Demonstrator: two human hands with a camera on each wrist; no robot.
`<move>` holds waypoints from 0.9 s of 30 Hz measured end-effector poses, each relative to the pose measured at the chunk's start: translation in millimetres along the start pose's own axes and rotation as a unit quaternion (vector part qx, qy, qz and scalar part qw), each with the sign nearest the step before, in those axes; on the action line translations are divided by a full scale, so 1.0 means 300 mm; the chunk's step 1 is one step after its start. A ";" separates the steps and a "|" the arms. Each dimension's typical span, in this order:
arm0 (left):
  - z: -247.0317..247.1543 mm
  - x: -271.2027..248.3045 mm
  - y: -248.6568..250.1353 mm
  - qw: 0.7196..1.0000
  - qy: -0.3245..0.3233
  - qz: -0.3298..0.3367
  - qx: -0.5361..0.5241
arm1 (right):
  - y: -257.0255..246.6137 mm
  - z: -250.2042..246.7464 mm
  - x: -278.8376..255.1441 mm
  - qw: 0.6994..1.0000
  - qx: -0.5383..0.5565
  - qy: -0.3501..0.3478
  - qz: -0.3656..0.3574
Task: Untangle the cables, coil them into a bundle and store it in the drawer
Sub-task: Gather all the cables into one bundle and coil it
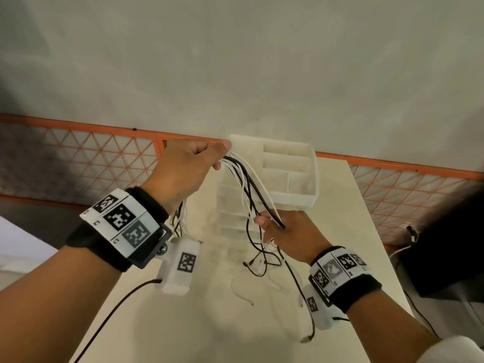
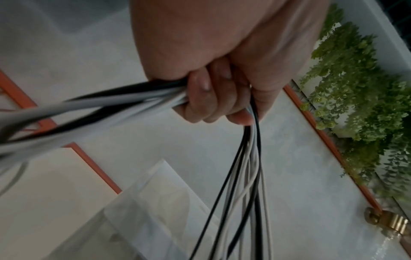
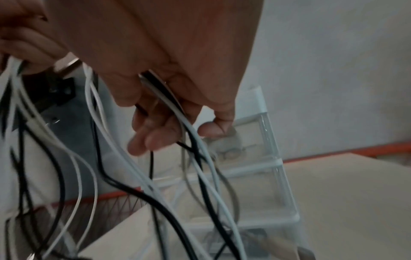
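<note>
My left hand (image 1: 218, 157) is raised above the table and grips a bundle of black and white cables (image 1: 246, 184) in a fist; the left wrist view shows its fingers (image 2: 209, 98) curled tight round the cables (image 2: 249, 167). From there the strands arc down to my right hand (image 1: 269, 227), lower and to the right, which holds a few of them between thumb and fingers (image 3: 155, 139). Loose cable ends (image 1: 262, 265) trail on the table. The white translucent drawer unit (image 1: 235, 205) stands right behind the cables.
An open compartment tray (image 1: 311, 179) tops the drawer unit (image 3: 275, 163). An orange lattice fence (image 1: 104, 153) runs behind the beige table (image 1: 353, 231). A black object (image 1: 445, 258) sits off the table's right edge. Green plants (image 2: 355, 88) hang by the wall.
</note>
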State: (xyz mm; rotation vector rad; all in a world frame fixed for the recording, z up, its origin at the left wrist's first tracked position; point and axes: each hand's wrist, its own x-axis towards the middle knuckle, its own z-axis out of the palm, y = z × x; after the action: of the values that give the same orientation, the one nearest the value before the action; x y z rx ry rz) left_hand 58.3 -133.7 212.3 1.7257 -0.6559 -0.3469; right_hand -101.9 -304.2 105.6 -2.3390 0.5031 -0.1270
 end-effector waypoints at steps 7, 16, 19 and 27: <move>0.043 0.000 0.028 0.999 -0.018 -0.002 -0.027 | 0.038 0.014 0.000 0.993 0.091 -0.034 0.069; 0.044 0.018 0.021 0.999 0.034 -0.009 -0.003 | -0.013 -0.049 -0.034 0.992 0.113 0.007 0.056; 0.037 0.025 0.047 0.998 0.046 0.013 -0.028 | 0.044 -0.010 -0.034 0.993 0.079 0.022 0.085; 0.044 0.010 0.026 0.999 0.037 -0.012 -0.011 | 0.080 -0.004 -0.056 0.989 0.117 -0.039 0.081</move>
State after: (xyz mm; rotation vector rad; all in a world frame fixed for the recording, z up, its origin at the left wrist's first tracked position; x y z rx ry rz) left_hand 51.4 -147.1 216.5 1.7181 -0.5755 -0.3054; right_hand -125.5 -314.2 91.0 -2.0570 0.6023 -0.0179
